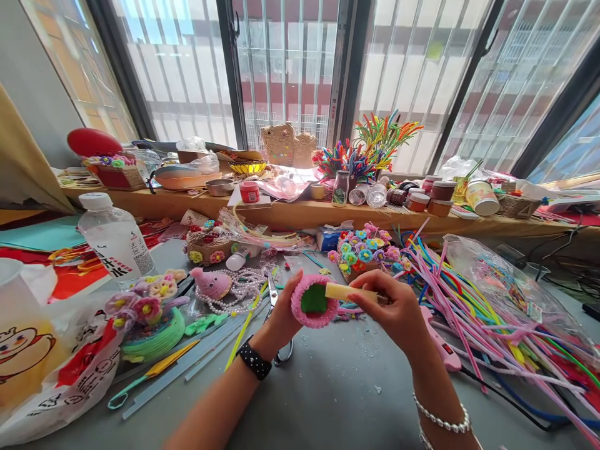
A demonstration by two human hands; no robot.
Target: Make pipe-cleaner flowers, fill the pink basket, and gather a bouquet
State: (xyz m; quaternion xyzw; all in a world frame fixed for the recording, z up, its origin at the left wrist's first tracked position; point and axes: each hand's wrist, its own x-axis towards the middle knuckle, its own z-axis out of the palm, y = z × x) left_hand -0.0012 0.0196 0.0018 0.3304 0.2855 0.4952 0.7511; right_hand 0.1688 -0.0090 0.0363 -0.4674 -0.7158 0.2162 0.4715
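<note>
My left hand (281, 315) grips a small pink fuzzy basket (300, 306) with green foam (313, 299) inside it, held just above the grey table (328, 387). My right hand (394, 306) pinches a pale yellow stick (344, 291) whose tip rests at the basket's opening. A black watch sits on my left wrist and pearl bracelets on my right. Scissors (279, 337) lie on the table right under my left hand.
Loose pipe cleaners (469, 306) sprawl at right beside a pink glue gun (440, 344). A flower basket (363, 250) stands behind my hands. A water bottle (115, 237), pearl beads (239, 287), a green flower piece (150, 325) and plastic bags (42, 362) fill the left. A cluttered shelf (300, 212) runs under the windows.
</note>
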